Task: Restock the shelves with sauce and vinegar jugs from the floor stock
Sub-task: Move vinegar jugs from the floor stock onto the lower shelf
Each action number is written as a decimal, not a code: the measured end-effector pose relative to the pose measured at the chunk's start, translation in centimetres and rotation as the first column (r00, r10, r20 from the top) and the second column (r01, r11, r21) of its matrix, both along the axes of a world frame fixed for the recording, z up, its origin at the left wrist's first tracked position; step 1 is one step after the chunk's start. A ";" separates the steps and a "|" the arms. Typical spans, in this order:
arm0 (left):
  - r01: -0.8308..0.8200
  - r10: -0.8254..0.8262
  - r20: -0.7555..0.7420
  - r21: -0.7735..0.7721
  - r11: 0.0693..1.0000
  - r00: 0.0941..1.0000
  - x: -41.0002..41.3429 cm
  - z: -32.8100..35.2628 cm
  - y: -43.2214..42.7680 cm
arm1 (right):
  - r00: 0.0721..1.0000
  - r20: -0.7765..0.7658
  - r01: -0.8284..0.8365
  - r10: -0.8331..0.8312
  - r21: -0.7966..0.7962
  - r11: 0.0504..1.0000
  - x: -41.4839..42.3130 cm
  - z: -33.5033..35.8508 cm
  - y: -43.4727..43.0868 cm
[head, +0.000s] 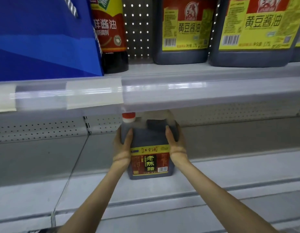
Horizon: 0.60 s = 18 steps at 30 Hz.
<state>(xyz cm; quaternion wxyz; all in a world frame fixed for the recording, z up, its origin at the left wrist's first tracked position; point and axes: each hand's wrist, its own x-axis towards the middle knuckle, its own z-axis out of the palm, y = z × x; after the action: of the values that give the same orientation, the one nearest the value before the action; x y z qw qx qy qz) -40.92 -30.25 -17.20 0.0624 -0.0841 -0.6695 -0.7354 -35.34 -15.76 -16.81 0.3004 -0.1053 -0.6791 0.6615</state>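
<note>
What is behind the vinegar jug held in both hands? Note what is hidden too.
Behind the vinegar jug is the perforated back panel, visible on both sides. The jug covers the stretch directly behind it.

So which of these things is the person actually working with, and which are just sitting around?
In use: vinegar jug, gripped by left hand and right hand; lower shelf beneath it.
Just there, on the upper shelf: two yellow-label soy sauce jugs, soy sauce bottle, blue bag.

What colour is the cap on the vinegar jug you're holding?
Red on top with a white lower band, on the vinegar jug; seen in the head view.
</note>
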 end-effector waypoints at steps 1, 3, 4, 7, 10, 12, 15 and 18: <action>0.012 -0.012 0.003 -0.006 1.000 1.000 0.0 -0.1 0.0 | 1.000 0.000 -0.009 0.009 -0.001 1.000 0.0 -0.2 0.0; 0.047 -0.047 0.007 -0.007 0.999 0.999 0.2 -0.2 -0.1 | 1.000 0.006 -0.028 0.028 -0.015 0.999 -0.1 -0.6 0.2; 0.059 -0.059 0.014 -0.004 0.998 0.998 0.3 -0.2 -0.2 | 0.999 0.012 -0.036 0.036 -0.017 0.999 0.0 -0.6 0.1; 0.077 -0.075 0.026 -0.051 0.996 0.997 0.9 0.2 -0.6 | 0.997 0.061 -0.042 0.043 -0.017 0.999 0.0 -0.6 0.2; 0.113 -0.113 0.010 -0.151 0.982 0.994 1.4 0.6 -1.6 | 0.987 0.151 -0.050 0.048 0.010 0.999 0.8 0.2 -0.1; 0.126 -0.145 -0.046 -0.284 0.950 0.988 1.7 0.6 -2.5 | 0.976 0.208 -0.064 0.061 0.009 0.998 1.7 0.7 -0.2; 0.017 -0.173 -0.221 -0.571 0.821 0.960 2.2 -0.1 -3.9 | 0.950 0.311 -0.065 0.008 0.174 0.983 3.5 0.8 -0.1; -0.111 -0.199 -0.322 -0.734 0.670 0.926 2.7 -1.1 -5.3 | 0.863 0.432 -0.068 -0.262 0.614 0.787 6.2 -0.1 0.9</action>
<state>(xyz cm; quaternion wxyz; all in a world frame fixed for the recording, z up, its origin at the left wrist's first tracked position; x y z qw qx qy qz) -38.21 -35.51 -18.32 0.1314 -0.2577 -0.8824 -0.3712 -29.16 -14.81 -16.92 0.1682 -0.2049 -0.9024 0.3398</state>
